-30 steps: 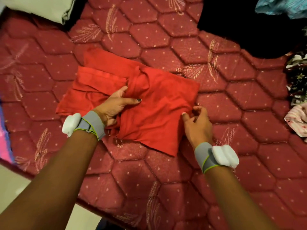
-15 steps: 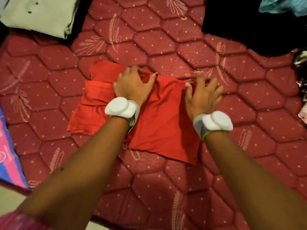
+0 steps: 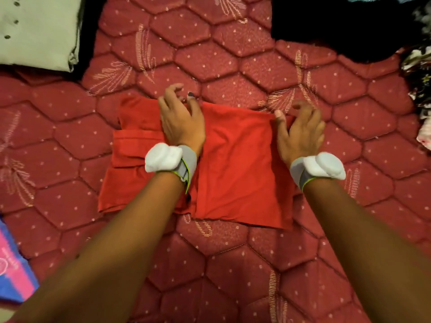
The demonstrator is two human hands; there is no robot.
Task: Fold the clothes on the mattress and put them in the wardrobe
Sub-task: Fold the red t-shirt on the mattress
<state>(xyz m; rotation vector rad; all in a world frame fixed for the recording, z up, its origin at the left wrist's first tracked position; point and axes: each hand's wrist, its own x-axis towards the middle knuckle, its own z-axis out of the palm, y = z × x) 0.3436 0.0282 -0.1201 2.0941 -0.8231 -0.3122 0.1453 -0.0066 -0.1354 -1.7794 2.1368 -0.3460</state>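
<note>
On the mattress (image 3: 233,264), both hands (image 3: 182,122) seemingly pinch the red garment's (image 3: 235,173) hidden far edge.

The left hand (image 3: 182,123) and its forearm cover the middle of the red garment (image 3: 235,169), hiding its fold line there. A pale folded cloth (image 3: 37,31), a black garment (image 3: 338,26), a patterned fabric (image 3: 419,73) and a pink-and-blue item (image 3: 11,271) are cut off by the frame edges.
</note>
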